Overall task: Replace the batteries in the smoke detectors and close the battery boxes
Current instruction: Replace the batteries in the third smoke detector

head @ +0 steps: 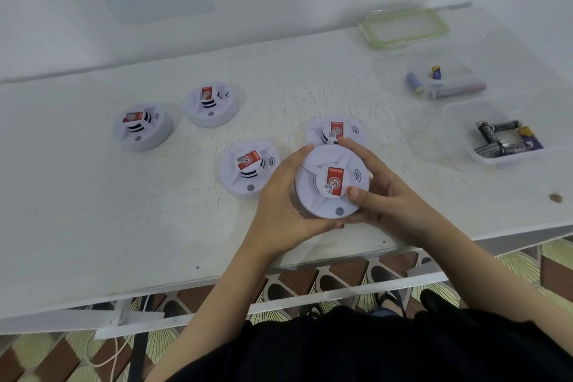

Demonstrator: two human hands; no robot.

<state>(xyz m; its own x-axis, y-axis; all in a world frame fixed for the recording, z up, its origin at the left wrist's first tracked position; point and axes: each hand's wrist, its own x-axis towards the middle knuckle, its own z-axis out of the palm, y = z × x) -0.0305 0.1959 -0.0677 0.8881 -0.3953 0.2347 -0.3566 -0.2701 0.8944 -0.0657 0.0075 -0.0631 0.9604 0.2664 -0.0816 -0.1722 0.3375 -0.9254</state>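
I hold a round white smoke detector (322,192) with a red label face up, just above the table near its front edge. My left hand (282,205) wraps its left side and underside. My right hand (375,189) grips its right side, thumb resting on the top by the label. Several more white detectors sit face up on the table: one (248,170) just left of my hands, one (336,130) right behind the held one, and two at the far left (142,127) (210,104). Whether the held detector's battery box is closed is hidden.
Two clear plastic containers stand at the right: the farther one (449,84) with a few batteries, the nearer one (508,139) with several dark batteries. A green-rimmed lid (403,26) lies behind them. The white table (93,211) ends at a front edge close to my body.
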